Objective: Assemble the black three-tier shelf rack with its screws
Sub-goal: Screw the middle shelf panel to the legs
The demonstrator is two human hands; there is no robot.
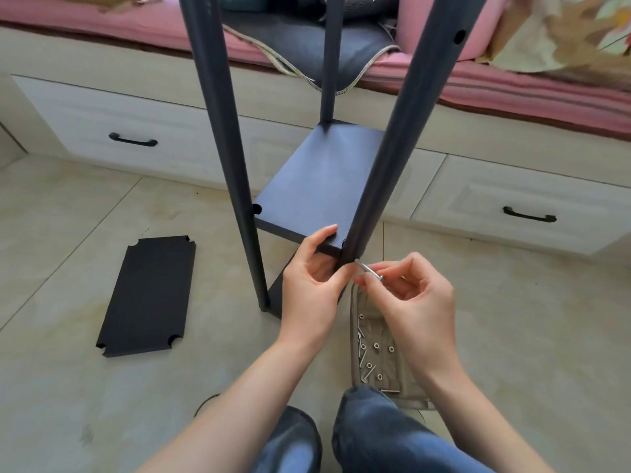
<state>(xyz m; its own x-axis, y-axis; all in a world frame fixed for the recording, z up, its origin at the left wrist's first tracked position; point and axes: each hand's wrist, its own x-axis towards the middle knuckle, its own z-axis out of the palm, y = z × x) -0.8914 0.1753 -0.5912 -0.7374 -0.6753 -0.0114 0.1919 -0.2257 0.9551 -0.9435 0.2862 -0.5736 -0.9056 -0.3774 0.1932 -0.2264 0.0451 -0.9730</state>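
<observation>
My right hand (413, 295) pinches one slim silver metal screw (368, 270) against the round black post (382, 158). At nine o'clock, my left hand (312, 281) grips the matte black shelf board (314, 186). Three posts show; one notched flat panel (148, 297) lies at eight o'clock.

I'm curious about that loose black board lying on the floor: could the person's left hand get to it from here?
Probably yes. The spare shelf board lies flat on open floor, nothing between, but the left hand is busy holding the middle shelf.

A single head-worn camera looks forward and steeply down, close over the floor (512, 319).
</observation>
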